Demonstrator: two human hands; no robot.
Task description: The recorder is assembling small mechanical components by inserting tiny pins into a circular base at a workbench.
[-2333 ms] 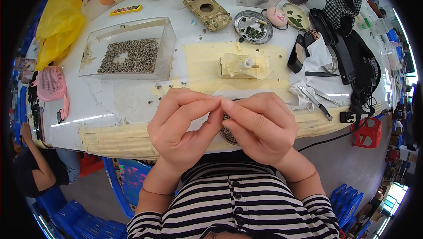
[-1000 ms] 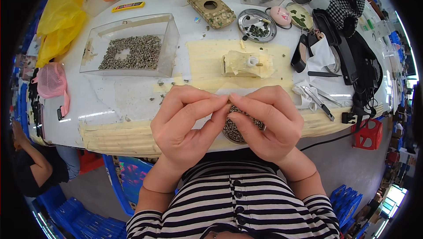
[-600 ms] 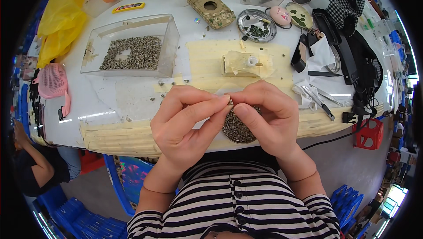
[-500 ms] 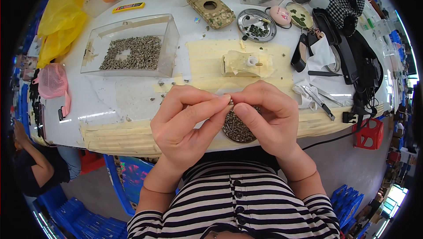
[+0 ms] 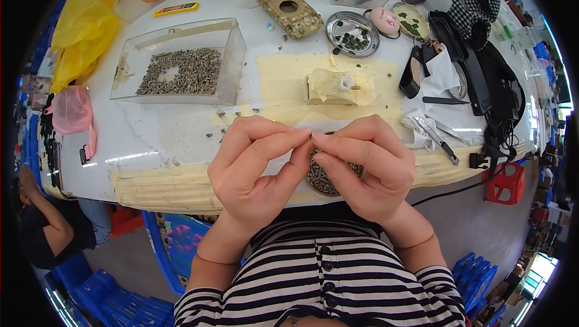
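Observation:
My left hand (image 5: 256,170) and my right hand (image 5: 374,170) meet over the table's front part, their thumbs and fingers pinched. Between the fingertips sits a tiny dark metal part (image 5: 312,136), mostly covered, so its exact kind is hard to make out. Below and partly behind my right hand lies a round dish (image 5: 329,195) filled with small metallic parts (image 5: 321,177). Just beyond my hands stands a block wrapped in cream tape (image 5: 322,88), with a white round piece (image 5: 346,82) on top.
To the left, a clear plastic box (image 5: 232,88) holds many small metal parts (image 5: 187,70). A camouflage toy tank hull (image 5: 291,10) and a clear round dish (image 5: 353,53) of dark green pieces lie farther back. Tweezers and a cutter knife (image 5: 447,151) rest at the right. Another person's arm (image 5: 51,221) shows far left.
My right hand has shifted slightly right, its thumb and forefinger now closer together. More of the dish shows beneath it. My left hand stays nearly in place.

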